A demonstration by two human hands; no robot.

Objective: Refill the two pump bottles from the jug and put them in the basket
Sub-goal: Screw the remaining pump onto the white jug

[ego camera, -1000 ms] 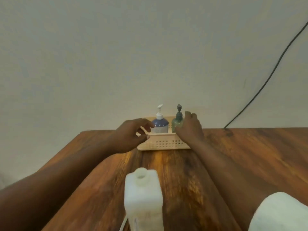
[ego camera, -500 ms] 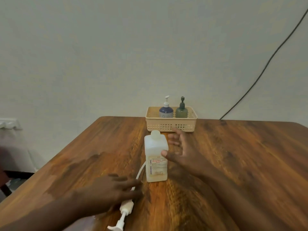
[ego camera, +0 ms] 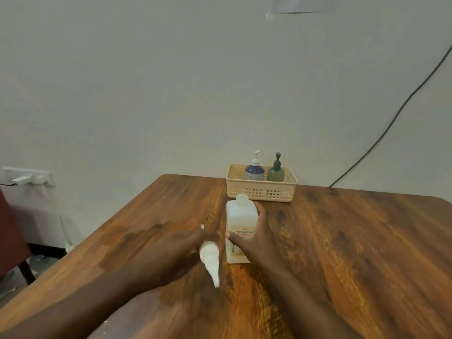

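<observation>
A white rectangular jug (ego camera: 241, 216) stands upright in the middle of the wooden table (ego camera: 342, 253), its neck without a pump. My right hand (ego camera: 252, 238) wraps around the jug's right side. My left hand (ego camera: 171, 255) holds the jug's white pump head (ego camera: 209, 259), blurred, just left of the jug, with its tube end showing above the fingers. A blue pump bottle (ego camera: 254, 170) and a green pump bottle (ego camera: 276, 172) stand side by side in the beige basket (ego camera: 261, 192) at the table's far edge.
The basket sits right behind the jug, against the pale wall. A black cable (ego camera: 391, 123) runs down the wall to the table's far right. A white socket strip (ego camera: 29, 178) is on the wall at left. A dark red chair (ego camera: 9, 231) stands left of the table.
Both hands left the basket and came back to the jug. The right hand closed on the jug's side. The left hand picked the pump head up off the table.
</observation>
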